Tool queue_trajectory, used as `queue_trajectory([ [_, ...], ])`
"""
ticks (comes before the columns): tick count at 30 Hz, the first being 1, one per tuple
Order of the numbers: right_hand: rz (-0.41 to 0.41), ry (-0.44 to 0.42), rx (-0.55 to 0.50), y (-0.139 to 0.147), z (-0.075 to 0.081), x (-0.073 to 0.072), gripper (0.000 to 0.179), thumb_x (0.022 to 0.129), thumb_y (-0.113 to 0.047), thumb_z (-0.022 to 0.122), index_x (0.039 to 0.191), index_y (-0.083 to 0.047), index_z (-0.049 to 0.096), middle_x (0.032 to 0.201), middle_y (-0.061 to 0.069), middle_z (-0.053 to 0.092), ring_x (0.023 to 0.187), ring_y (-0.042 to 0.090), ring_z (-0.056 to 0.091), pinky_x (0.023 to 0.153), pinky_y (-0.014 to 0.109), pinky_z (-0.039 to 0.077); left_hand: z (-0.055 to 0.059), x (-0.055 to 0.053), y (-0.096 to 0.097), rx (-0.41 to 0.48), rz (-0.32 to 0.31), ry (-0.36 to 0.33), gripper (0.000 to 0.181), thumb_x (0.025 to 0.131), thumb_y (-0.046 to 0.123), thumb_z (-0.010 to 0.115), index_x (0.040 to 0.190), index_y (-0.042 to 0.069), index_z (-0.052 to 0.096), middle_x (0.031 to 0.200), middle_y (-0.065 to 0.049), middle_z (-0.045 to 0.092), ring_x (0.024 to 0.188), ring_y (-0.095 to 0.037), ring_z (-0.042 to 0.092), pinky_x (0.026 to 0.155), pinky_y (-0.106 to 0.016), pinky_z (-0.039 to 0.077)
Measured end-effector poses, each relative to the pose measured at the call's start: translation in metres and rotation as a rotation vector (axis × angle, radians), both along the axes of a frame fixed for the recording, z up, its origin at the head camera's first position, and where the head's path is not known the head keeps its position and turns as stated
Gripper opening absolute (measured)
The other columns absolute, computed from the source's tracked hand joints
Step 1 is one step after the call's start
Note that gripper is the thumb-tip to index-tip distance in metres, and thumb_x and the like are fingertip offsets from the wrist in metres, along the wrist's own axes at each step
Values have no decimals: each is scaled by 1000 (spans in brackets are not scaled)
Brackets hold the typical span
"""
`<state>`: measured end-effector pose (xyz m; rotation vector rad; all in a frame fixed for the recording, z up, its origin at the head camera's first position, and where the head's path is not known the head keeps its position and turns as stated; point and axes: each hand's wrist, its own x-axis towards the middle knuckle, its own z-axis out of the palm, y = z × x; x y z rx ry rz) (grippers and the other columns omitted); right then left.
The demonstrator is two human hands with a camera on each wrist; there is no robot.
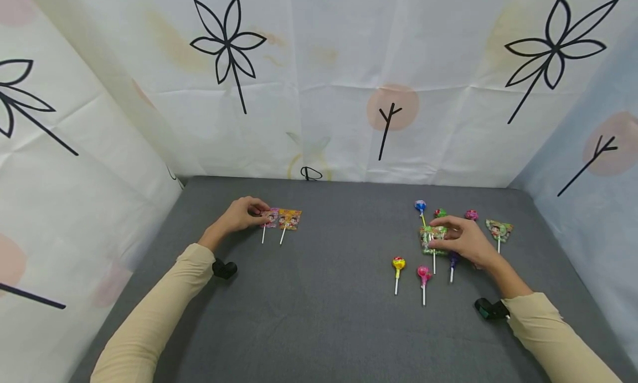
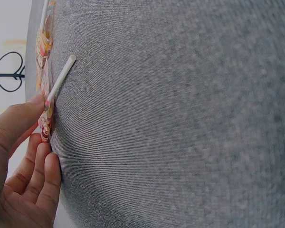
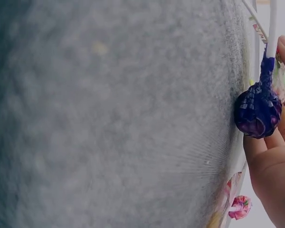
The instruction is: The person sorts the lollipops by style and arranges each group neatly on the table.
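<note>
Head view: pink lollipop packet [image 1: 272, 218] at left, green lollipop packet [image 1: 426, 247] at right, on a grey tabletop [image 1: 324, 316].

At the left, the left hand [image 1: 243, 214] pinches the pink packet by its edge, thumb against bent fingers; its white stick points toward the wearer, and an orange lollipop packet [image 1: 289, 219] lies just beside it. Further right, past a yellow round lollipop [image 1: 398, 263], the right hand [image 1: 466, 240] grips the green packet between thumb and fingers. Both are flat, shiny, printed squares. They should be light, with slick, crinkly wrappers over hard candy that might crack; the wrapper's edge or the stiff stick looks the best hold.
</note>
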<state>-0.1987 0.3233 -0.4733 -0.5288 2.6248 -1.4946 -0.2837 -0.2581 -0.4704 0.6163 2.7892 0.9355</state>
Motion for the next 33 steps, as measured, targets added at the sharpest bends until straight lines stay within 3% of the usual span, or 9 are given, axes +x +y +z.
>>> queue_trajectory([
  [6,-28,-21,-13,-2,4,0,42,91,-8,78,128,5,64,127,25,60,91,10,65,72,25,51,1,0,2,-1,4,0,30,90,16,81,116,1,73,106,-13,66,104,-36,65,87,-55,48],
  [9,-35,-24,-40,-4,7,-1,40,93,-8,77,129,6,64,125,25,62,92,9,64,72,25,52,1,0,3,-3,7,0,31,90,15,81,116,0,73,106,-13,66,104,-36,65,88,-55,47],
  [13,-55,-24,-52,-7,12,-4,41,94,-12,77,130,4,64,109,21,68,77,13,60,64,29,50,2,1,3,-12,11,3,31,90,16,81,116,1,73,107,-13,66,104,-36,64,90,-55,47],
  [17,-66,-34,-68,-12,17,-9,46,95,-18,75,135,1,61,110,15,70,81,15,64,66,31,52,1,1,2,-13,9,2,31,90,16,81,116,1,73,107,-13,66,104,-36,64,90,-55,47],
  [22,-8,-39,-173,-21,20,-15,45,98,-9,71,136,8,56,111,17,70,82,19,67,69,35,54,1,2,1,-12,8,0,30,91,15,80,117,1,73,108,-13,66,105,-36,64,89,-55,47],
  [28,26,-19,-268,-40,23,-24,37,96,-3,71,129,10,61,105,16,71,82,17,69,67,34,55,1,1,0,-13,1,-1,30,92,15,79,117,1,73,108,-13,66,105,-36,64,89,-55,48],
  [33,46,-41,-312,-59,24,-32,35,96,0,70,128,11,60,105,24,68,83,17,69,67,36,54,1,1,0,-12,-3,3,31,91,16,80,117,1,73,107,-13,66,104,-36,64,88,-54,48],
])
